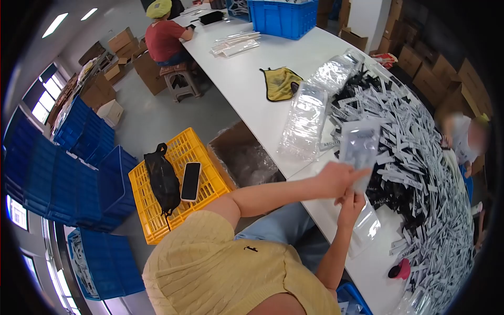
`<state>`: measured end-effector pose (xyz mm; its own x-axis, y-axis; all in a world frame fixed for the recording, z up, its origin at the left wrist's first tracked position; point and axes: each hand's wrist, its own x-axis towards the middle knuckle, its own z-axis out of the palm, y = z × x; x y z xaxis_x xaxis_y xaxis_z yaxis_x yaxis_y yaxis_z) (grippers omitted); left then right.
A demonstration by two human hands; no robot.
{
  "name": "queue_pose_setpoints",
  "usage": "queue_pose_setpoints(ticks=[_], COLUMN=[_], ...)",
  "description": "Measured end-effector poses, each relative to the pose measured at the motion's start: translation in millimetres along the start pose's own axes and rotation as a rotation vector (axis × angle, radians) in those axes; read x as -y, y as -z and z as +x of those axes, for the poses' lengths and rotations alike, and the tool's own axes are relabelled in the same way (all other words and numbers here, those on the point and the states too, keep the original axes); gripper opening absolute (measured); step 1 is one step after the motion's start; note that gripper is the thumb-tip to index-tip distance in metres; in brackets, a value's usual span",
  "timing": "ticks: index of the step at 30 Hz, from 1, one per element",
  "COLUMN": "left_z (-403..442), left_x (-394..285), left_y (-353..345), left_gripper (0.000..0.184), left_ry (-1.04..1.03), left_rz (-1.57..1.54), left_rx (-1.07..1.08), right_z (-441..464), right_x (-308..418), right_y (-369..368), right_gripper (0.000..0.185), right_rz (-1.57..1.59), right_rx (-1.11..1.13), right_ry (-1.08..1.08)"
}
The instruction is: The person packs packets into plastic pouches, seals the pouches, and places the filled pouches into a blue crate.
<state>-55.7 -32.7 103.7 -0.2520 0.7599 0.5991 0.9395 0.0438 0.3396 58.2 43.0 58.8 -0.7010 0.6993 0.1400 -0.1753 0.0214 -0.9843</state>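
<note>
Both hands meet over the white table, at a clear plastic bag (359, 142) with something pale inside. My left hand (338, 179) is closed at the bag's lower part, its index finger reaching across the plastic. Just below it, my right hand (350, 206) pinches the bag's bottom end. More clear plastic (366, 226) lies under my right hand. Beyond the hands, stacks of clear bags (304, 118) rest on the table. To the right spreads a large heap of white printed strips (420, 157) mixed with black pieces.
A yellow cloth pouch (283, 84) and a blue crate (283, 18) sit farther up the white table (231, 68). At my left, a yellow crate (212, 173) carries a phone (190, 181) and black bag (161, 178). Co-workers sit at far left (167, 39) and right (464, 139).
</note>
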Motion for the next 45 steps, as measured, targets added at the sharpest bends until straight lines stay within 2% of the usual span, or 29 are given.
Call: queue_pose_setpoints(ticks=[1,4,5,6,8,12,15,18,19,21,22,23,25,26,29,32,36,39,44,45], left_z=[3,-4,-4,-3,1,1,0,3,2,3,9,11,8,6,-3,-5,-7,-12,-18,-18], left_x=[4,-14,-21,-24,-24,-20,-24,-23,-16,5,4,10,25,28,27,20,11,13,14,15], left_y=[1,0,-4,-4,2,2,6,33,28,12,15,19,23,23,25,29,36,37,39,39], left_gripper=[0.062,0.063,0.063,0.063,0.064,0.065,0.067,0.069,0.070,0.073,0.061,0.056,0.046,0.034,0.033,0.038,0.038,0.036,0.038,0.039], left_ry=[0.058,-0.102,-0.173,-0.160,-0.132,-0.083,-0.101,0.084,0.228,0.497,0.757,0.791,0.825,0.852,0.836,0.786,0.680,0.668,0.690,0.708], left_rz=[0.000,-0.024,-0.041,-0.035,0.003,0.018,-0.052,-0.412,-0.488,-0.638,-0.867,-1.106,-1.592,-1.700,-2.140,-1.871,-1.468,-1.436,-1.453,-1.461], left_rx=[0.002,-0.024,-0.045,-0.025,0.007,0.022,0.099,0.247,0.075,-0.282,-0.347,-0.321,-0.235,-0.213,-0.055,-0.054,-0.055,-0.080,-0.082,-0.080], right_z=[-1,4,17,28,26,27,24,20,19,20,17,15,4,3,11,4,-2,-1,-5,-6], right_x=[10,31,1,-28,-10,-5,-6,1,1,-24,-28,-26,-16,-1,-9,3,21,-15,-25,-27], right_y=[-12,-12,-3,7,-6,-7,-5,-3,1,3,3,0,-10,-9,2,-2,-18,-6,-19,-18], right_gripper=[0.021,0.020,0.019,0.018,0.016,0.013,0.013,0.016,0.017,0.017,0.017,0.017,0.016,0.017,0.017,0.017,0.015,0.019,0.025,0.028], right_rz=[0.009,-0.148,-0.223,-0.299,0.077,-0.179,-0.128,-0.202,-0.223,-0.058,-0.092,-0.125,-0.413,-0.362,-0.164,0.060,-0.120,-0.191,-0.132,-0.199], right_rx=[-0.044,-0.193,-0.285,-0.367,-0.307,-0.216,-0.263,-0.347,-0.358,-0.341,-0.319,-0.298,-0.246,-0.174,-0.097,-0.016,-0.033,-0.041,-0.134,-0.125], right_ry=[0.044,0.120,0.200,0.279,0.161,0.298,0.307,0.406,0.443,0.417,0.443,0.469,0.612,0.498,0.455,0.274,0.341,0.319,0.365,0.321])
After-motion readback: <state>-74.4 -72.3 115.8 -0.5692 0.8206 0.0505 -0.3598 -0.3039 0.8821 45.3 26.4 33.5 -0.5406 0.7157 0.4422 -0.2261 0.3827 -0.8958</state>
